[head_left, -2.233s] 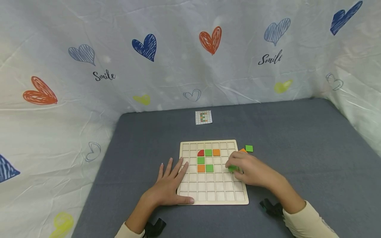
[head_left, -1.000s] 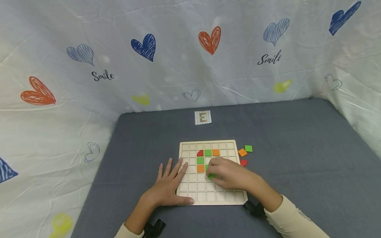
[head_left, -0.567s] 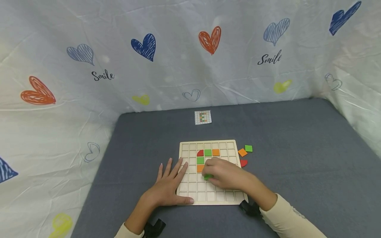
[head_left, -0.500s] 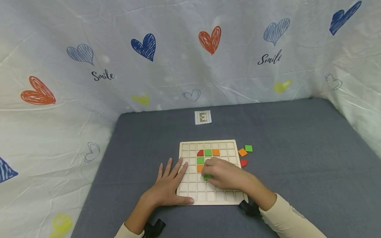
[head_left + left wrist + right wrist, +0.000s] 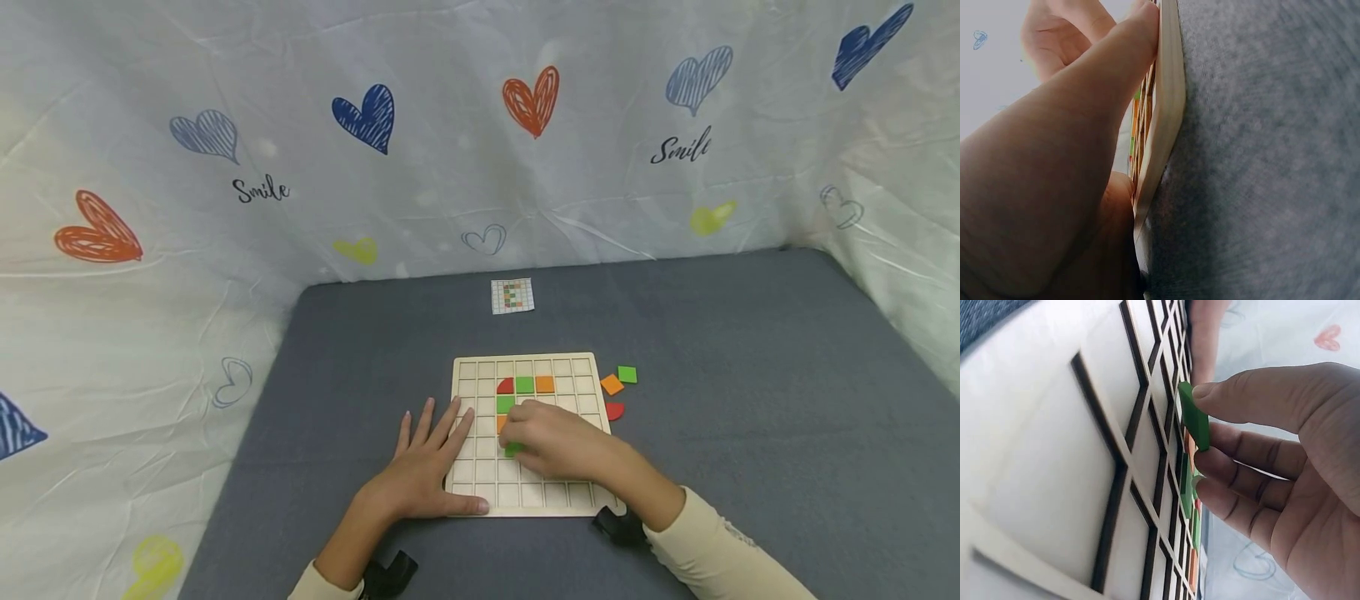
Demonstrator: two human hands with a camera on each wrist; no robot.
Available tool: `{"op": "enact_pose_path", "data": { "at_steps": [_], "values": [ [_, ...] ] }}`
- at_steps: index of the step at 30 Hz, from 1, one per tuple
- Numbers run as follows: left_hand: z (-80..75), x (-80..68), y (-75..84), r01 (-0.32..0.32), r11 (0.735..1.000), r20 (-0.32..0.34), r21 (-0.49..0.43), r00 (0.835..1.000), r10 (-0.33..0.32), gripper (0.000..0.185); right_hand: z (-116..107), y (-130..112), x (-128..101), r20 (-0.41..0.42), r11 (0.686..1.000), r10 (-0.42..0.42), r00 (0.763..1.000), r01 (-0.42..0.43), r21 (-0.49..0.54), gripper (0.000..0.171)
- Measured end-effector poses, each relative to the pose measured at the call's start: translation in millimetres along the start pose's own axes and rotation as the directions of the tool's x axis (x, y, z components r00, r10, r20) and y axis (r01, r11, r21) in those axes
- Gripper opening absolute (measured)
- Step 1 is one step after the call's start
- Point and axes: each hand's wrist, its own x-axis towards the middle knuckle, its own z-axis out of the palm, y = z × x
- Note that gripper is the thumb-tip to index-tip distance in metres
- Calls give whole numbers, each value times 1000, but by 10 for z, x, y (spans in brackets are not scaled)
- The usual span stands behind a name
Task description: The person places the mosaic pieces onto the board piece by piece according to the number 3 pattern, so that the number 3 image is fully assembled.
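Two hands work over a pale wooden grid board (image 5: 529,492) that lies on a grey cloth-covered table (image 5: 750,375). In the head view the left hand (image 5: 427,467) lies flat with its fingers straight and spread, palm on the cloth at the board's left edge, fingertips reaching onto the grid and the thumb along the near-left corner; it holds nothing. The right hand (image 5: 551,437) hovers low over the middle of the board and pinches a green square tile (image 5: 513,449) at its fingertips, just above the cells below the tiles already seated. Those seated tiles show a red quarter-round piece (image 5: 506,386), a green tile (image 5: 525,385) and an orange tile (image 5: 545,384) in one row, with another green one (image 5: 505,404) beneath. Off the board's right edge lie a loose orange square (image 5: 612,384), a loose green square (image 5: 627,374) and a red piece (image 5: 614,411). A small pattern card (image 5: 513,296) sits farther back on the table, before a white curtain printed with hearts (image 5: 480,125).

The left wrist view shows the thumb (image 5: 1141,31) pressed against the board's edge (image 5: 1163,131).

The right wrist view shows the green square tile (image 5: 1194,415) held on edge between thumb (image 5: 1254,397) and fingers (image 5: 1235,462), tilted, close over the grid cells (image 5: 1054,469); whether it touches the board I cannot tell.
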Motion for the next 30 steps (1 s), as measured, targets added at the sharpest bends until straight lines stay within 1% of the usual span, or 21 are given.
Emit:
{"op": "enact_pose_path", "data": {
  "at_steps": [5,10,18,25,30],
  "values": [
    [12,6,-2,1,1000,-9,1,1000,-1,110,28,-18,16,5,1000,4,1000,-4,-16,11],
    [8,9,-7,-5,1000,0,-5,1000,5,110,52,-27,32,1,1000,-1,1000,1,-30,12],
    [-3,2,7,-16,1000,-22,11,1000,16,111,89,-47,56,-16,998,-18,1000,17,-57,12],
    [-1,5,6,-14,1000,-11,11,1000,14,110,121,-50,61,-19,998,-26,999,25,-51,11],
    [-4,6,4,-14,1000,-18,5,1000,14,110,126,-52,67,-17,998,-21,1000,20,-55,10]
  ]
}}
